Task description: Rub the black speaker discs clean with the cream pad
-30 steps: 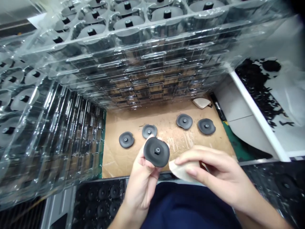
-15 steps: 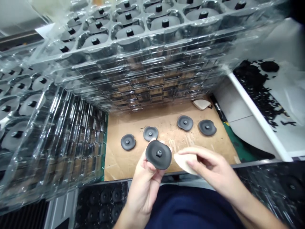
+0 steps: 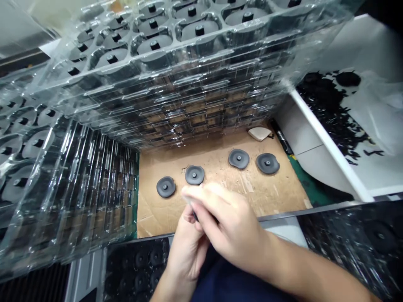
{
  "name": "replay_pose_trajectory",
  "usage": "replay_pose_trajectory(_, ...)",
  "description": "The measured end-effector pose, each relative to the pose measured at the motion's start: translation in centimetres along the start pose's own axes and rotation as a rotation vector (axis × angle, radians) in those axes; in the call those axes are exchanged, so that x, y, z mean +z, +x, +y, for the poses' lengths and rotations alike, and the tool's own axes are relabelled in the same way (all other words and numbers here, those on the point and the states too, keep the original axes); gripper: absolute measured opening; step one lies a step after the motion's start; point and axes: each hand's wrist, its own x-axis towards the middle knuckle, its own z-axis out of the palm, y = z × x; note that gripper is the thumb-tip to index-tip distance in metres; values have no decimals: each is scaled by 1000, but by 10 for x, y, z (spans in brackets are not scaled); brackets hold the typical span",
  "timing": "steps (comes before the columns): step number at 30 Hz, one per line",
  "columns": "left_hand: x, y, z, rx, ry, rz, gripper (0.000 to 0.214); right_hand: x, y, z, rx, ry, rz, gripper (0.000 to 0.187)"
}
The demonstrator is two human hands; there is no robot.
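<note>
My left hand (image 3: 186, 245) is closed around a round black rubber-like disc (image 3: 195, 216). Only a dark sliver of that disc shows, because my right hand (image 3: 231, 220) covers it. A thin off-white pad (image 3: 188, 199) is pinched in my right hand, its edge showing at the fingertips against the held disc; exact contact is hidden. Just beyond my hands, more black discs with small central posts lie on a cardboard sheet (image 3: 151, 214): one at the left (image 3: 166, 187), a notched one (image 3: 194, 175) beside it, and two at the right, a nearer-centre disc (image 3: 238, 159) and an outer disc (image 3: 267, 163).
Stacked clear plastic trays (image 3: 176, 53) of black discs rise behind the cardboard, with another tray stack (image 3: 78, 167) at left. A second off-white pad (image 3: 260, 134) and a black marker-like tube (image 3: 281, 136) lie back right. A white-walled bin (image 3: 330, 144) holds black scraps (image 3: 333, 109).
My right hand has moved left with the off-white pad, from beside the disc to over it. The left hand has tilted the disc, which now is mostly hidden.
</note>
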Motion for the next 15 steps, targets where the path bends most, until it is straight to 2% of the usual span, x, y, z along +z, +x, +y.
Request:
replay_pose_trajectory(3,0,-1,-1,13,15,6,56,-10,-2,-2,86,125,-279,21)
replay_pose_trajectory(4,0,0,-1,9,15,1,54,-12,-1,-2,117,124,-322,21)
replay_pose_trajectory(5,1,0,-2,5,13,-7,51,-13,1,-2,120,91,-290,21)
replay_pose_trajectory(8,4,1,-3,-4,9,-32,36,-9,7,0,6,-51,-1,23)
replay_pose_trajectory(9,6,2,-3,-4,8,-38,34,-9,6,1,-26,-44,31,24)
replay_pose_trajectory(11,10,3,0,-11,2,-41,38,-16,2,0,-12,48,-86,24)
replay_pose_trajectory(13,13,5,4,-40,-1,-50,47,-30,-5,0,93,101,-231,20)
replay_pose_trajectory(15,18,9,7,-70,-2,-66,54,-45,-10,1,193,10,-232,19)
